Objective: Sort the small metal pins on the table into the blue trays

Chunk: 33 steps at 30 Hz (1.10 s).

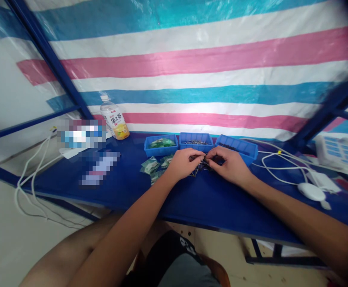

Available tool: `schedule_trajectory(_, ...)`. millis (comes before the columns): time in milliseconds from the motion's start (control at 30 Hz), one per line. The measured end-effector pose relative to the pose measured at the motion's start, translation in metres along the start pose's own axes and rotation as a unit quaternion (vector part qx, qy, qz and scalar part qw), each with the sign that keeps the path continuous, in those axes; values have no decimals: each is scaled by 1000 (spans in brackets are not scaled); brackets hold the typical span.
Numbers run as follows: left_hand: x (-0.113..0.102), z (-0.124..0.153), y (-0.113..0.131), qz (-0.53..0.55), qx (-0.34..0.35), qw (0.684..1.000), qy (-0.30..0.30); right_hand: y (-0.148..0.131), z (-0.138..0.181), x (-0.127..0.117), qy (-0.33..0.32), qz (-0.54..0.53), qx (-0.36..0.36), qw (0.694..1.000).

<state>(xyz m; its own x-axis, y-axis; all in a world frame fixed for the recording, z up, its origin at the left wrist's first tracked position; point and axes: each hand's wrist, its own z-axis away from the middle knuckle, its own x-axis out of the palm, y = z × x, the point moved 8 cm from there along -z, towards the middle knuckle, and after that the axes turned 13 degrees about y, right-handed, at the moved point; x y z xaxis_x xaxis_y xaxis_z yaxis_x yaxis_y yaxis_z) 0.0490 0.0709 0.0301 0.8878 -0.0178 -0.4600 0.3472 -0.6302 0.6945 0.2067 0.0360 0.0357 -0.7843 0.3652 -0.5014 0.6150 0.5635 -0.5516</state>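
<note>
My left hand (pixel 187 162) and my right hand (pixel 231 164) meet over the desk with their fingertips pinched together. Whatever sits between them is too small and dark to make out. Beneath the fingers lies a loose pile of thin metal pieces, like screws or pins (pixel 194 172). Just behind my hands stand the blue bin with green packets (pixel 161 150), the blue bin with slim metal pieces (pixel 195 146) and the blue bin with small dark parts (pixel 250 156). Several small clear bags with green and pale contents (pixel 150 165) lie left of my left hand.
A drink bottle (pixel 115 117) stands at the back left. White cables (pixel 277 157), a white round device (pixel 311 192) and a power strip (pixel 341 153) lie at right. Blurred-out items lie at left. Blue frame posts flank the blue desk (pixel 198 205), before a striped sheet.
</note>
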Motion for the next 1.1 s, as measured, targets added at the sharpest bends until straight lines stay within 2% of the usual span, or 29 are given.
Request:
schedule_trajectory(200,1,1,1,3,1,1000,-6,0,2,4,-14,-3,22,1000)
schedule_trajectory(367,6,3,-3,80,-47,995,-24,4,2,3,-8,-16,48,999)
schedule_trajectory(467,6,4,-6,116,-75,990,-18,3,2,2,-12,-32,42,999)
schedule_trajectory(600,6,5,-7,106,-86,990,-21,2,0,-4,11,-14,21,1000)
schedule_trajectory(767,10,6,-6,112,-70,990,-48,3,1,-6,28,0,16,999)
schedule_trajectory(967,6,3,-6,87,-38,995,-23,1,1,-2,9,-14,-2,1000)
schedule_trajectory(1100,0,2,-5,106,-54,993,7,7,3,1,5,-27,16,999)
